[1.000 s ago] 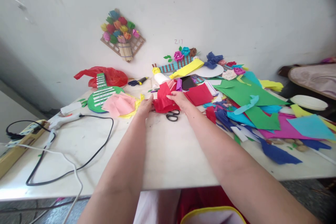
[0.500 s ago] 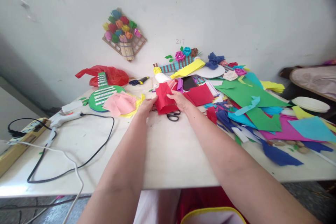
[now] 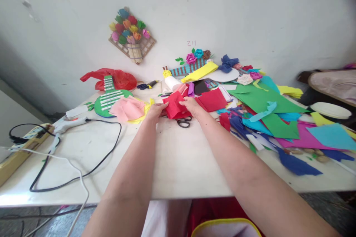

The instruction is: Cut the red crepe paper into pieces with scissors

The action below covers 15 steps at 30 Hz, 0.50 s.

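Fingers of the right hand (image 3: 191, 106) pinch, and those of the left hand (image 3: 157, 111) close on, opposite sides of folded red crepe paper (image 3: 174, 106) beside black-handled scissors (image 3: 184, 120) mid-table. Apparently light, soft and easily torn, it suits gentle edge holds. Its far edge slants; folds obscure any long axis.

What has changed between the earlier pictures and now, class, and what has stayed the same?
The red paper has tilted: its upper edge has swung to the left and dipped a little. The left hand and right hand still hold it, with no letting go visible. The scissors, pink paper and white glue gun stay where they were on the table.
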Each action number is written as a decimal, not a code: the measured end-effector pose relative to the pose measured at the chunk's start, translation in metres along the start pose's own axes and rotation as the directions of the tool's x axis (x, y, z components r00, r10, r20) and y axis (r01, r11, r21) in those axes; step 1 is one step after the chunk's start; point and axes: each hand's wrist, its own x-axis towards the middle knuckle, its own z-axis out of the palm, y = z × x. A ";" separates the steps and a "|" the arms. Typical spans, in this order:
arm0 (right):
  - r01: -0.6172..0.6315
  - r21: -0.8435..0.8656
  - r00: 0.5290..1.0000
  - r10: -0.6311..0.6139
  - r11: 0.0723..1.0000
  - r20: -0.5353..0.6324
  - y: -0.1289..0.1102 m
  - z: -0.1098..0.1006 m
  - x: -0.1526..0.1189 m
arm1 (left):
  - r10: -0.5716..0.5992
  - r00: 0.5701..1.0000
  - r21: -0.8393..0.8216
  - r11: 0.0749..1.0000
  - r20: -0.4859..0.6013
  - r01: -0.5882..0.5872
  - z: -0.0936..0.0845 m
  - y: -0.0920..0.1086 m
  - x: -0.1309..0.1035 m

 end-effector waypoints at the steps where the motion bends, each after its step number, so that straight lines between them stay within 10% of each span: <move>1: 0.010 -0.070 0.999 -0.012 0.997 -0.031 0.000 0.000 0.001 | -0.001 1.000 -0.007 1.000 -0.007 0.001 0.001 0.001 -0.001; 8: 0.027 -0.329 0.986 -0.079 0.944 -0.145 0.004 -0.001 0.004 | -0.025 1.000 0.048 0.999 0.011 0.024 0.004 0.003 -0.001; 15: 0.014 0.013 0.999 -0.013 1.000 -0.050 0.007 0.001 0.004 | -0.085 0.996 0.049 0.995 0.011 0.085 0.002 0.005 0.005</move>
